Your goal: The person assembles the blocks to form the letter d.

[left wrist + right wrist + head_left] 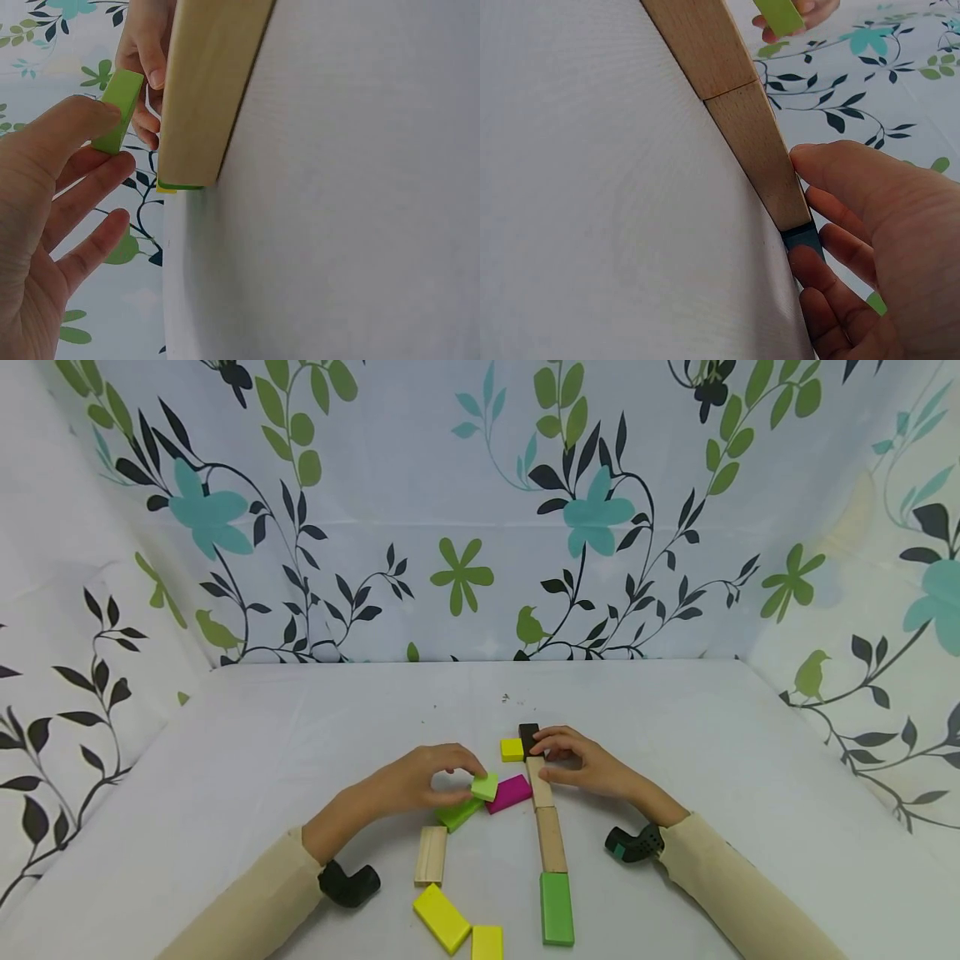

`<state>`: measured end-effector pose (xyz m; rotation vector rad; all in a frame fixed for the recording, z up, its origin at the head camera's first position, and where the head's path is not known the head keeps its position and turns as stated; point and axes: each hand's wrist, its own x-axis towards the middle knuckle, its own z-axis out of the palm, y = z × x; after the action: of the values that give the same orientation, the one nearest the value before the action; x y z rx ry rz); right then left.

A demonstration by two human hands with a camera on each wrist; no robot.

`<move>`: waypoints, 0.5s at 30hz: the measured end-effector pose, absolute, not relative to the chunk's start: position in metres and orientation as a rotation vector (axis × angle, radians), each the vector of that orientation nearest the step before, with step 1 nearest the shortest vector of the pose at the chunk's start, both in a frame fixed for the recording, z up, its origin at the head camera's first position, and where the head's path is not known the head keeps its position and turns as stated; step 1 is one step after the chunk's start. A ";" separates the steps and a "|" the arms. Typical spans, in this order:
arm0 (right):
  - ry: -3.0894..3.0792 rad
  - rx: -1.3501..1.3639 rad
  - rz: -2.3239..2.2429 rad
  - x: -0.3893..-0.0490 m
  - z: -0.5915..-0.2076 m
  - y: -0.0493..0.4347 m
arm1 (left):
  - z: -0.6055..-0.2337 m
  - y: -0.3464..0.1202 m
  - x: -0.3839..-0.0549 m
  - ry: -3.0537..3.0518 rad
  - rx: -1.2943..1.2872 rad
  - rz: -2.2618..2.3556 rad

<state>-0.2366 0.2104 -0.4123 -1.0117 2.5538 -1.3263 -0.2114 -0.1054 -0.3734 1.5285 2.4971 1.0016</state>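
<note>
My left hand point(420, 783) pinches a small light green block point(485, 787) between thumb and fingers. In the left wrist view the same block hangs above the table, its other fingers spread beneath. It overlaps a green block point(459, 814) and a magenta block point(510, 794) in the head view. My right hand point(592, 768) rests at the far end of a line of blocks, its fingers relaxed. Its fingertips touch a black block point(528, 739), partly covered by them, while the thumb lies at the edge of a plain wooden block point(540, 783).
Another wooden block point(552, 839) and a green block point(557, 908) continue the right line toward me. A small yellow block point(512, 750) sits beside the black one. On the left are a wooden block point(431, 856), a slanted yellow block point(442, 918) and another yellow block point(487, 942).
</note>
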 end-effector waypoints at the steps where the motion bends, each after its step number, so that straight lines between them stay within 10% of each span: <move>1: 2.556 -1.011 -1.325 -0.237 -0.412 0.211 | -0.373 -0.105 -0.210 2.491 1.540 1.003; 15: 2.560 -1.011 -1.319 -0.236 -0.412 0.210 | -0.371 -0.094 -0.189 2.427 1.750 0.936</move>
<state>-0.2363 0.2099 -0.4118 -1.0109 2.5600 -1.3195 -0.1888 -0.0941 -0.3706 1.7502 2.4267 0.9363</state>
